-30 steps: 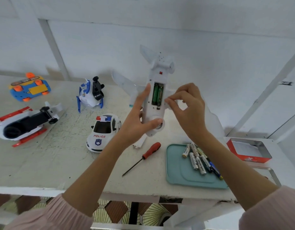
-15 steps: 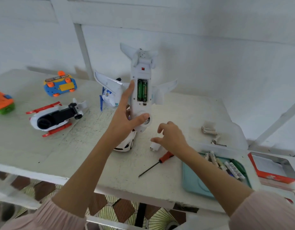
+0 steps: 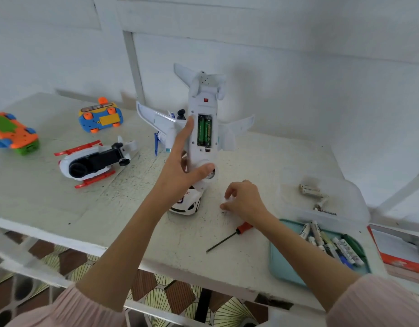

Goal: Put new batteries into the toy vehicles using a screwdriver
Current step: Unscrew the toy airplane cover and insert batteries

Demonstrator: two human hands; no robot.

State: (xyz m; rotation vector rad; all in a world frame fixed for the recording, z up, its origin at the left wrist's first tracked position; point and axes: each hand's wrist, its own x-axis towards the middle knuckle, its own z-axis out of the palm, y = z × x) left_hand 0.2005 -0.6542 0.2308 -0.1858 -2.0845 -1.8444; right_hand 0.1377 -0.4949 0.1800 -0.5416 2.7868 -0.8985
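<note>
While upright, plane in left hand

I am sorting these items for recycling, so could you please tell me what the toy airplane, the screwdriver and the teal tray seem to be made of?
Toy airplane: apparently moulded white plastic, smooth with a slight sheen and thin rigid wings.
Screwdriver: dark slim shaft, probably metal, and a glossy red handle that looks like plastic.
Teal tray: probably plastic or silicone, with a matte, even colour and rounded corners; the picture cannot settle which.
</note>
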